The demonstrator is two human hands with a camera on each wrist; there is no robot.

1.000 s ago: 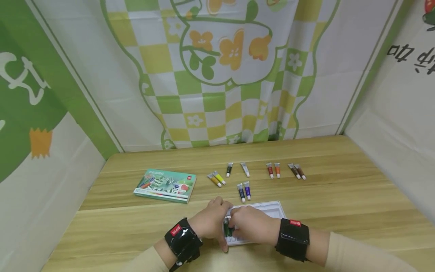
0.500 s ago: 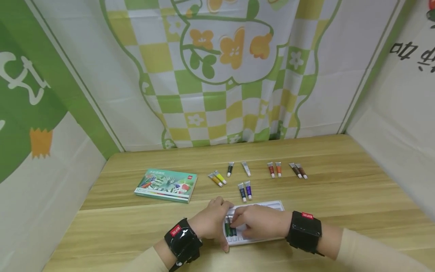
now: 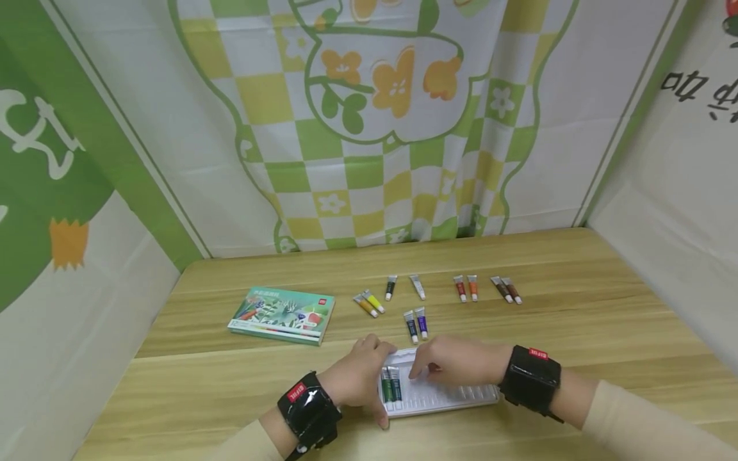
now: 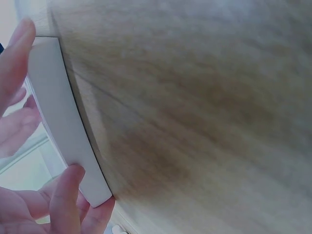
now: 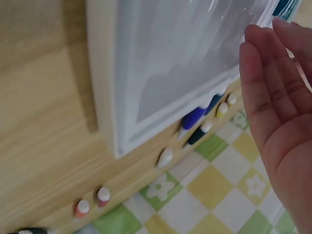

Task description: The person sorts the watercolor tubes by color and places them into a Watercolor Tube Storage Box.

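While the left hand (image 3: 357, 378) grips the white tray's (image 3: 455, 400) left end, fingers curled round its edge, the right hand (image 3: 455, 365) hovers over the tray with fingers relaxed and apart. Two green paint tubes (image 3: 391, 387) lie in its leftmost slots. At ten o'clock on the counter (image 3: 576, 333) lies a green box (image 3: 281, 314).

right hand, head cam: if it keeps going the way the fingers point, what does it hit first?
The right hand is above the white tray, fingers pointing left. First in line are probably the two green paint tubes in the tray's left slots, then the left hand holding that end. Height above the tray is unclear.
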